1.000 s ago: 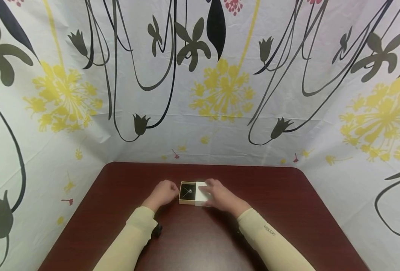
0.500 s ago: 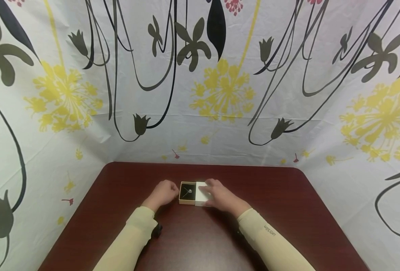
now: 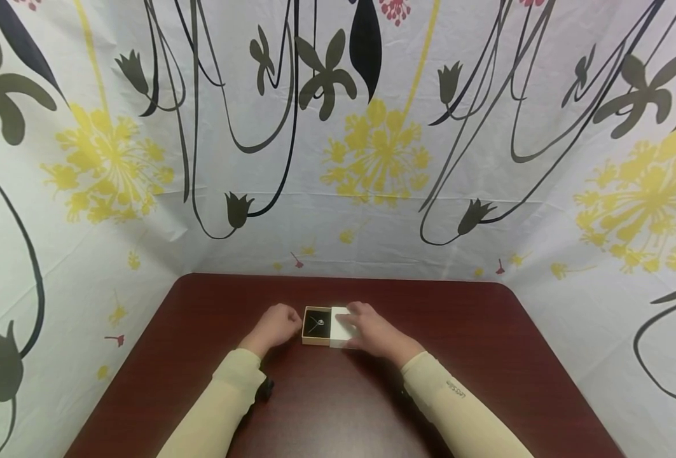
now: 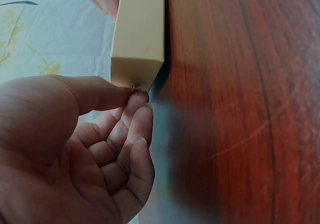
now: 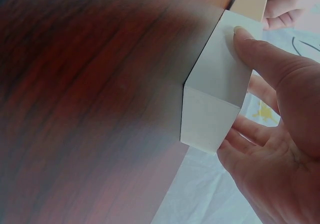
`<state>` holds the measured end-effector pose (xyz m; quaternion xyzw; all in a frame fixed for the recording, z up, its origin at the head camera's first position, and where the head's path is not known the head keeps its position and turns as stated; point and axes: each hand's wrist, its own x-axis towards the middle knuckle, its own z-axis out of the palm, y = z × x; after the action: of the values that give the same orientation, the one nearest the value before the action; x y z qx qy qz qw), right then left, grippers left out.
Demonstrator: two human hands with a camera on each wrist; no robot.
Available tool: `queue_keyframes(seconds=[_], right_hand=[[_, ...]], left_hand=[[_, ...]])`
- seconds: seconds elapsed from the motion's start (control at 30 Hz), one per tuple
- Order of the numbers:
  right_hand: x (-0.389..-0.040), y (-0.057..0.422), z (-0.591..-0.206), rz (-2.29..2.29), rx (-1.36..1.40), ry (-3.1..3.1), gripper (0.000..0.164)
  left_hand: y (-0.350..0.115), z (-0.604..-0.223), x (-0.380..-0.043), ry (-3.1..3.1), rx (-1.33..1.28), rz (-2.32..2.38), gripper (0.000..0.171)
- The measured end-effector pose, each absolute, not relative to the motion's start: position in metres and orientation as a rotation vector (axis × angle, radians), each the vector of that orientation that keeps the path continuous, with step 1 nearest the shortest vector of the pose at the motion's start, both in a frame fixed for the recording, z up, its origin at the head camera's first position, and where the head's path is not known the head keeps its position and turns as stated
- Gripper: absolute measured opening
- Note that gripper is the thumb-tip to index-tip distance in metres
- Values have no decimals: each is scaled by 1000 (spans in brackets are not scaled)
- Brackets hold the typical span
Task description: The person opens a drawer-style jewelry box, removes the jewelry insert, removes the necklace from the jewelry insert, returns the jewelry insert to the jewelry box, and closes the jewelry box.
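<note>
The card box is placed at the far middle of the bench, its long axis laid left-right, the tray exposed leftward from the white sleeve. It is judged light, stiff but crushable, best held by the sleeve's sides. The sleeve is gripped by the right hand; a small tab is pinched between the left hand's fingers.

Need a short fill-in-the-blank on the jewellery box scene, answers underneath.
1. The ____ hand pinches at the drawer's end.
2. The sleeve held by the right hand is coloured ____.
3. The necklace lies on an insert coloured ____.
4. The box rests on a reddish-brown ____.

Missing words: left; white; black; table.
</note>
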<state>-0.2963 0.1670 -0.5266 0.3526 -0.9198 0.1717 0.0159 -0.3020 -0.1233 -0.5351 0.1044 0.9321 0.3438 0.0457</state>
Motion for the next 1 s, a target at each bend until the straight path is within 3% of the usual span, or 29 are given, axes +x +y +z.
queue_keyframes(seconds=[1.0], right_hand=[[-297, 167, -527, 547, 1105, -2863, 67]], left_hand=[[-125, -536, -303, 2841, 313, 1052, 42]])
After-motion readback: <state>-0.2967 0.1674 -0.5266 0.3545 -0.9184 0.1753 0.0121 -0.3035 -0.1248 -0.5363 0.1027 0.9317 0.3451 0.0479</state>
